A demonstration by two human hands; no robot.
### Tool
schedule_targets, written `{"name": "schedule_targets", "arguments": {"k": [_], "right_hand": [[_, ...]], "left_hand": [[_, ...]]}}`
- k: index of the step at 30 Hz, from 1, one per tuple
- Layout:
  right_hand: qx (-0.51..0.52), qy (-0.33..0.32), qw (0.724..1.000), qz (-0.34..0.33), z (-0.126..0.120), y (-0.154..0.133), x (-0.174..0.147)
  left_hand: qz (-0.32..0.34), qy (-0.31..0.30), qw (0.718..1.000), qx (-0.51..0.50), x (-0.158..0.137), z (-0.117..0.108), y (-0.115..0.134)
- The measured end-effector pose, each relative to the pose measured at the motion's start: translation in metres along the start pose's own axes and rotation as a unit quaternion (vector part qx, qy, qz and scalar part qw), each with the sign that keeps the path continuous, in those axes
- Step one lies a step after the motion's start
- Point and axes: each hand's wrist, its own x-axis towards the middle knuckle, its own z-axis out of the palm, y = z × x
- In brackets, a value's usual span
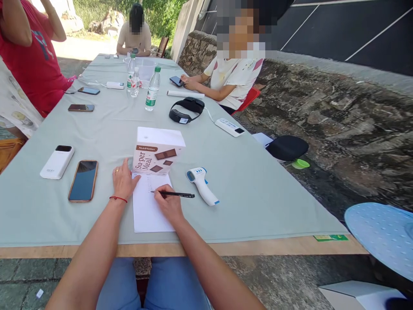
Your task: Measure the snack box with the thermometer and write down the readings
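Note:
My right hand [169, 204] grips a black pen [179, 194], its tip on a sheet of white paper [148, 215] that bears a column of small marks. Flat at the paper's left edge lies my left hand [124, 181], fingers stretched out, with a ring and a red string bracelet on it. Just beyond both hands a white and brown "Super Meal" box [159, 150] stands over the far end of the paper. A white infrared thermometer [202, 186] rests to the right of my right hand. Left of my left hand is a phone [83, 181] in a brown case.
A white power bank [58, 162], two more phones and a black headset [186, 110] lie on the cloth-covered table [258, 193]. Water bottles [152, 89] stand by a clear basin [145, 66]. Several people sit around; a blue hat [380, 237] is at right.

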Motion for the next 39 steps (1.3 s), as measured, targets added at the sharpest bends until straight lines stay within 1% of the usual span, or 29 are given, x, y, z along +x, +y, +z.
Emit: {"name": "schedule_targets", "arguments": {"k": [3, 16, 25, 28, 32, 39], "right_hand": [[-0.008, 0.003, 1.000, -0.004, 0.0003, 0.0012, -0.0003], [-0.021, -0.019, 0.999, -0.022, -0.0008, -0.0014, -0.0002], [-0.021, -0.008, 1.000, -0.005, -0.0001, 0.0004, -0.0001], [-0.022, -0.006, 1.000, -0.013, -0.0005, 0.0003, -0.0004], [-0.027, 0.016, 0.999, -0.014, -0.0008, 0.0012, -0.0008], [-0.032, 0.015, 0.999, -0.005, -0.0011, -0.0001, -0.0013]], "left_hand": [[0.006, 0.003, 1.000, -0.002, -0.0001, 0.0004, -0.0006], [0.001, 0.000, 1.000, 0.009, -0.0006, -0.0018, 0.0029], [0.001, -0.005, 1.000, 0.004, -0.0002, -0.0022, 0.0016], [0.001, -0.006, 1.000, 0.000, 0.0000, -0.0014, -0.0002], [0.006, -0.003, 1.000, -0.003, 0.0002, -0.0003, -0.0019], [-0.010, -0.016, 1.000, -0.003, -0.0004, -0.0051, 0.0040]]}}
